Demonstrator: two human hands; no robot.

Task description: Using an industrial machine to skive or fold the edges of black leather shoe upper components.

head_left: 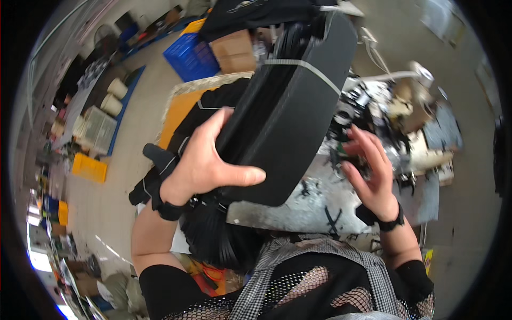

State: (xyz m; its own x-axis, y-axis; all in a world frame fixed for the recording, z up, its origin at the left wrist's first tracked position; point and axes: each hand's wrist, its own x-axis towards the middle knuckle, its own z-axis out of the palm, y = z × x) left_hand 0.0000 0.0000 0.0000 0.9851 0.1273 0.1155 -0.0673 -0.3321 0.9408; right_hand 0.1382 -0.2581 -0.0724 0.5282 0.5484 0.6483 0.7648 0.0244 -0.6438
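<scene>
My left hand point(205, 168) grips a stack of black fabric pieces point(282, 122) mid-lift. My right hand point(368, 170), fingers open, reaches toward the sewing machine point(373, 106); setting down needs desk point(298, 205) space.

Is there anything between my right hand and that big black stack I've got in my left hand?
Nothing visible. The left hand grips the lower end of the black stack, thumb across its face. The right hand hangs open just to its right, above the worn grey table, with only open space between them.
</scene>
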